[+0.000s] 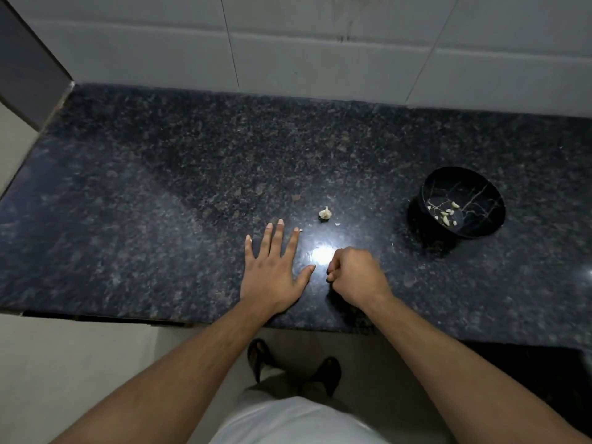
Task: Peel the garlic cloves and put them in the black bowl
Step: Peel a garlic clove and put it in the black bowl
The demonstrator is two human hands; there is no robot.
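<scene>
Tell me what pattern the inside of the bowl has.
Black with thin pale marble-like veins; the bowl shows in the head view.

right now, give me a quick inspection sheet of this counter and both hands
surface: dark speckled granite counter, glossy, with a light glare near the hands
job's things: black bowl at the right with peeled cloves inside; garlic piece lying ahead of the hands
clutter: small pale scraps beside the garlic piece
grippers: left hand flat on the counter, fingers spread; right hand curled into a fist, whether anything is in its grip is hidden
cables: nothing seen
surroundings: white tiled wall behind; pale floor and the person's feet below
</scene>
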